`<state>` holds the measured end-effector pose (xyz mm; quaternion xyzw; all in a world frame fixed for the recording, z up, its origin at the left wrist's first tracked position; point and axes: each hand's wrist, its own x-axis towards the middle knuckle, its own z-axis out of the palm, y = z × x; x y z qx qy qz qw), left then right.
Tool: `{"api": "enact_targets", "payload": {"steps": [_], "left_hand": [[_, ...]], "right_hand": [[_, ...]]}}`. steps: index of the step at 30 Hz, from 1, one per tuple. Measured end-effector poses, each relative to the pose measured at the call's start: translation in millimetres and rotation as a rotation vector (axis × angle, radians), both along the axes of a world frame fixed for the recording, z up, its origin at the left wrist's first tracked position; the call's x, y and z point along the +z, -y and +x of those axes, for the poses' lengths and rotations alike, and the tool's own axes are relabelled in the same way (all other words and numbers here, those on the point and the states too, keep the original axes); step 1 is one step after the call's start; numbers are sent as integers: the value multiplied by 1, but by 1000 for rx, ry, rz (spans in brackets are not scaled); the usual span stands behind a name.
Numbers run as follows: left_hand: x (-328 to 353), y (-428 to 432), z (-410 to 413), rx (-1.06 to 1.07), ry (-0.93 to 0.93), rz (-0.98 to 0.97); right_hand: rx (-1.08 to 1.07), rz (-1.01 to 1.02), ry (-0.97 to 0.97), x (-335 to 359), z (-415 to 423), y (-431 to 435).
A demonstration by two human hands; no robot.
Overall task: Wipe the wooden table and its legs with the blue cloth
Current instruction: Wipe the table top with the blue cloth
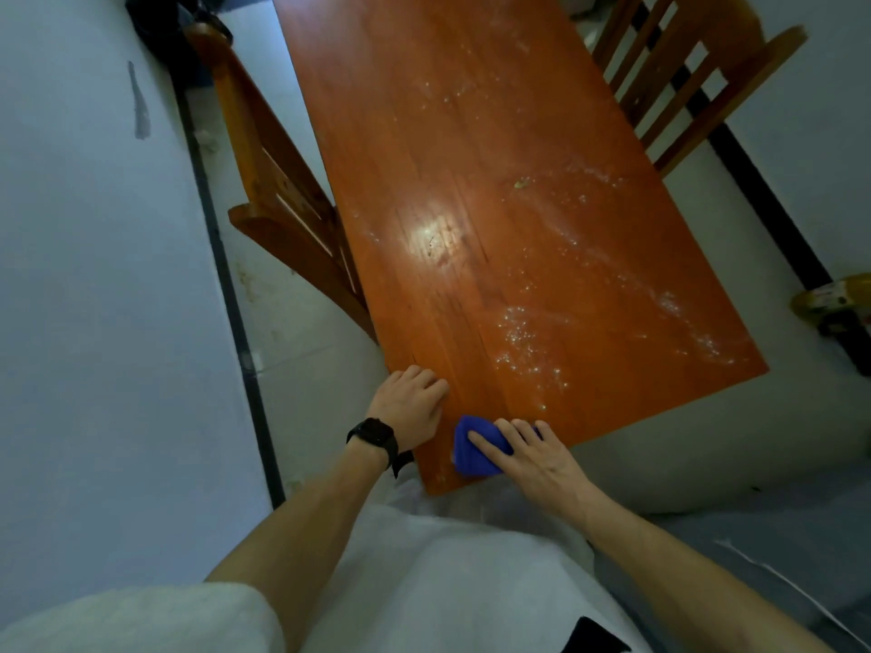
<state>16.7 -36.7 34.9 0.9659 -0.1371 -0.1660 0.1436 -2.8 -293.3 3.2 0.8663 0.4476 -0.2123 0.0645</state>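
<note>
Head view: where is the blue cloth (471, 447)?
— At the near edge of the wooden table (471, 134), bunched under the right hand (532, 457). The fingers lie straight across it and press it down rather than gripping it.
— And the left hand (412, 407)?
— It rests on the tabletop by the near corner with its fingers bent, and it holds nothing.
— So what could go wrong?
— White specks (523, 341) are scattered over the right half. A long outward stroke would likely push them off the far side onto the floor instead of gathering them. The cloth is only pinned flat, so it could slip out from under the palm, or drop over the edge it already sits beside.
— The legs?
— They are hidden under the top. The chair (273, 181) standing close on the left may block the reach to them.
</note>
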Motion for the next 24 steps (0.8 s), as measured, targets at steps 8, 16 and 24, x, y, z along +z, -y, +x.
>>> {"api": "enact_targets", "payload": {"steps": [8,16,24], "left_hand": [[19,88,91,228,-108,143],[6,230,140,200,-297,113],[-13,275,152,178,-427,244]], "right_hand": [[-368,65,51,20,84,112],[-1102,340,57,21,168,250],[-1197,222,-47,-3,195,299]]}}
